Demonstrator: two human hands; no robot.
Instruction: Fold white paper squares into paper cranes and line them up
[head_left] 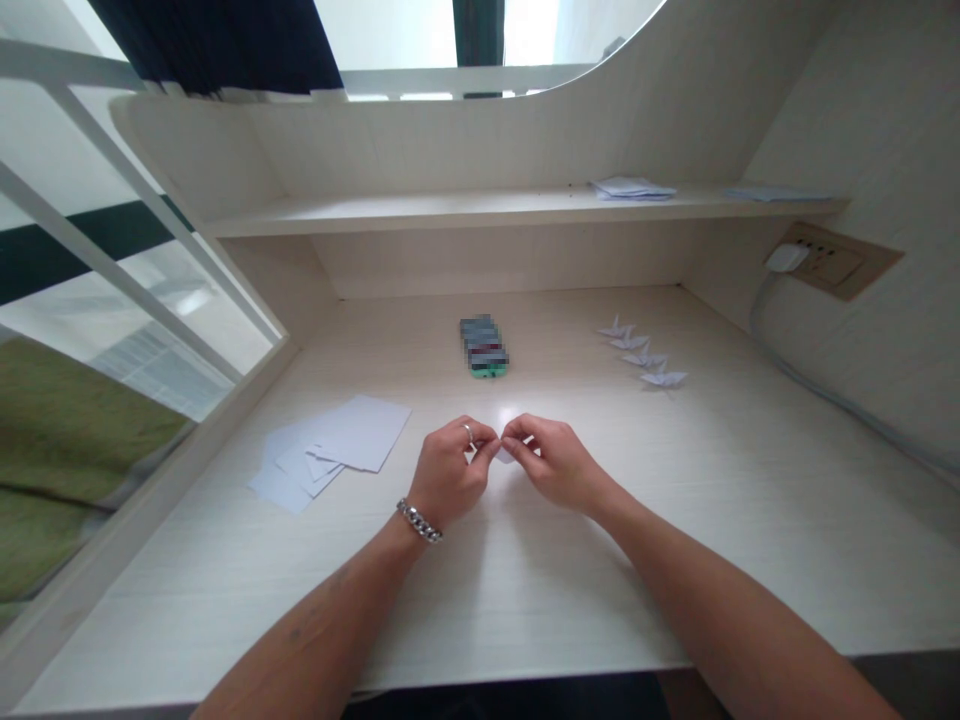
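Over the middle of the white desk (420, 620), my left hand (456, 470) and my right hand (551, 460) meet at their fingertips. Both pinch a small piece of white folded paper (505, 456), mostly hidden behind the fingers. A ring and a chain bracelet are on the left hand and wrist. Beyond my right hand, several folded paper cranes (646, 358) stand in a slanting row. Loose white paper sheets (364, 432) lie overlapping to the left of my left hand.
A phone with a blurred screen (484, 345) lies behind my hands. On the shelf (420, 212) rests a stack of folded paper (634, 188). At right, a white plug (787, 258) with a grey cable (832, 400) sits in the wall socket. Bed rails (112, 260) border the left side.
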